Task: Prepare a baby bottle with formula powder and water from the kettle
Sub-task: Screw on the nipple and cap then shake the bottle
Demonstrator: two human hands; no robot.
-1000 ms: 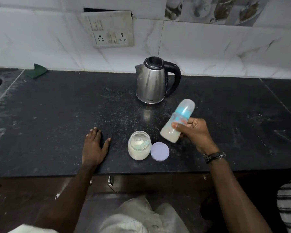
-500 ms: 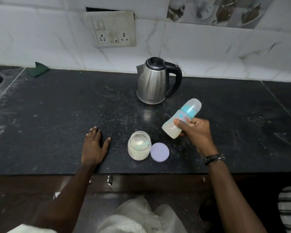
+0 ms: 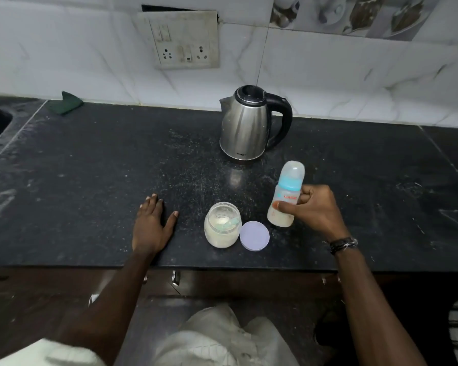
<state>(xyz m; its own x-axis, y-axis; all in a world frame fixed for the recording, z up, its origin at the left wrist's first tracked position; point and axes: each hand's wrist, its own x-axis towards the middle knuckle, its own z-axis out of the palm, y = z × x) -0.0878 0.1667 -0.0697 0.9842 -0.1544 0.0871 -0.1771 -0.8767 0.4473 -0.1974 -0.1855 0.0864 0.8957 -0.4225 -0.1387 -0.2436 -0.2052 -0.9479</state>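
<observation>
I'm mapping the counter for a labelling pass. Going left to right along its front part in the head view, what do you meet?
Left hand, flat on the counter → open formula jar → purple lid → baby bottle → right hand gripping it.

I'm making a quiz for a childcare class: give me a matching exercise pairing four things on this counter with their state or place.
Things:
1. baby bottle
2. powder jar
3. purple lid
4. kettle

States:
A. lying flat beside the jar
B. open, scoop inside
C. near the wall, lid shut
D. capped, held by the right hand

Pairs: 1-D, 2-B, 3-A, 4-C
</observation>
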